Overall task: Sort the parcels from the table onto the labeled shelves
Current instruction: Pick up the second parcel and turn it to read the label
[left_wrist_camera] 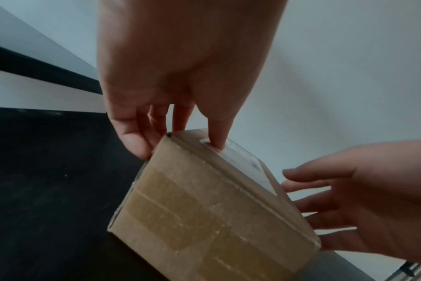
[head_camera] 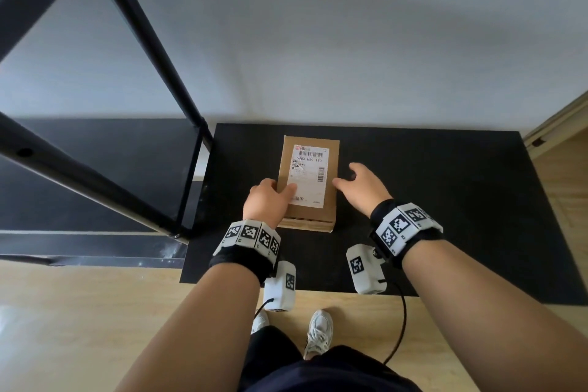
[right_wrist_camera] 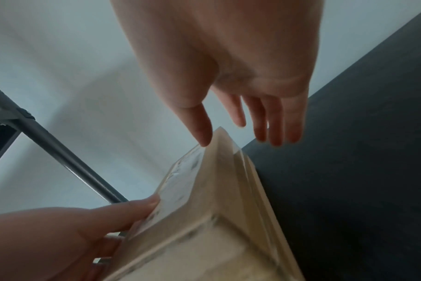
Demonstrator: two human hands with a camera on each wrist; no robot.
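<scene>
I cannot read the small print on the parcel (head_camera: 307,183), and the right wrist view blurs its near corner. It lies flat on the black table (head_camera: 445,200), near the left edge beside the black shelf frame (head_camera: 149,51), with bare tabletop to its right. My left hand (head_camera: 265,202) grasps its left edge, thumb on the white label. My right hand (head_camera: 362,186) hangs spread, fingers released, just beside the taped brown cardboard.
</scene>
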